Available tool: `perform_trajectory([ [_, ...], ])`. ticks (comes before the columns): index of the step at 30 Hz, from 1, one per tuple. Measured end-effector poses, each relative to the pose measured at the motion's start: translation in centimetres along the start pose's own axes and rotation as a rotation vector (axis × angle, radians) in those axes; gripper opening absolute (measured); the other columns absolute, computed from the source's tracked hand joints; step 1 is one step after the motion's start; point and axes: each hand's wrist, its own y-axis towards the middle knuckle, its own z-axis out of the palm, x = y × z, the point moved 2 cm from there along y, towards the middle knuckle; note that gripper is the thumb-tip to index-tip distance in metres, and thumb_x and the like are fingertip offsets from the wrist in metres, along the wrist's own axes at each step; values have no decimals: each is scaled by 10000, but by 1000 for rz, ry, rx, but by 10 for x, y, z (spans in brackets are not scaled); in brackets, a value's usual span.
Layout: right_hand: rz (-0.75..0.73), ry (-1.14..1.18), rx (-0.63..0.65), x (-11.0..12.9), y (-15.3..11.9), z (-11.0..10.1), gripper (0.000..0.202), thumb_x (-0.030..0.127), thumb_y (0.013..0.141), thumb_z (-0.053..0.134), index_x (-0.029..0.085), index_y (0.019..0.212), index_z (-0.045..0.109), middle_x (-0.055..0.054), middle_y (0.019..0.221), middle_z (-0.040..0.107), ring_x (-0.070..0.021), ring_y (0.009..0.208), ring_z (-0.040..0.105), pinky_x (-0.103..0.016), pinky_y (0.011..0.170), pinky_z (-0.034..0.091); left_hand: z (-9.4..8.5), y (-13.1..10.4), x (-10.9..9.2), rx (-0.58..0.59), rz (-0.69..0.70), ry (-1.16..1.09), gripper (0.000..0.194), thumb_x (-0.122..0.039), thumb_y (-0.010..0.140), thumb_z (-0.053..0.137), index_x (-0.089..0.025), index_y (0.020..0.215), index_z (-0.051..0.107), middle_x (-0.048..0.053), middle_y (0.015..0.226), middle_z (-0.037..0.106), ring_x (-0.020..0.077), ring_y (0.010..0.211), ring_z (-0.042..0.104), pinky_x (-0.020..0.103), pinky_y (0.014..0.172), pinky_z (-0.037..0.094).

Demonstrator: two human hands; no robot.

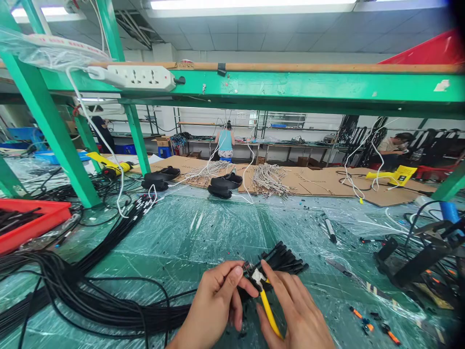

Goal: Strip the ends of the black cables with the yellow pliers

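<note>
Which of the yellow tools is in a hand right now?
The yellow-handled pliers, in the right hand. The left yellow tool lies by the left end of the cardboard, the right yellow tool on its right part, both untouched.

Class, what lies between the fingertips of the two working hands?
The metal end of a yellow-handled tool lies between left hand and right hand, in the head view.

Hands (254, 310) hold yellow-handled cutters (269, 310) by black cables (145, 310)
</note>
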Motion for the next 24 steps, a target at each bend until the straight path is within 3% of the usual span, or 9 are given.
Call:
perform_trajectory([
  [5, 5, -67, -26, 1, -2, 4, 741, 232, 801, 558, 128, 1461, 237, -124, 1079, 574, -244, 950, 559, -381, 773, 533, 2, 0, -2, 51, 16, -31, 421, -476, 897, 492, -89, 850, 651, 86, 695, 713, 44, 292, 476, 164, 340, 302],
  [10, -12, -78, -14, 5, 0, 2, 769, 207, 772, 558, 110, 1460, 230, -126, 1031, 579, -243, 909, 560, -384, 734, 541, 3, -2, -4, 60, 28, -23, 399, -476, 886, 521, -102, 958, 639, 77, 712, 713, 46, 302, 485, 153, 333, 281],
  [13, -12, -91, -19, 7, 1, 0, 785, 221, 740, 567, 94, 1447, 251, -137, 1034, 575, -258, 902, 558, -411, 726, 546, 3, -3, -4, 51, 40, 45, 392, -476, 889, 519, -108, 930, 648, 79, 740, 710, 40, 313, 480, 146, 334, 272],
  [20, 9, -23, 118, 2, -4, 0, 765, 171, 788, 502, 146, 1480, 179, -96, 1017, 604, -236, 895, 585, -376, 757, 560, 0, -7, -6, 96, 84, 249, 415, -440, 950, 410, -126, 833, 654, 37, 690, 664, 28, 331, 441, 147, 366, 300],
  [24, 1, 78, 186, -1, -7, 2, 677, 139, 815, 444, 148, 1463, 247, -95, 1038, 622, -230, 926, 609, -363, 796, 551, -5, -6, -8, 145, 91, 346, 457, -450, 954, 386, -124, 722, 606, 36, 648, 645, 26, 328, 411, 152, 365, 277],
])
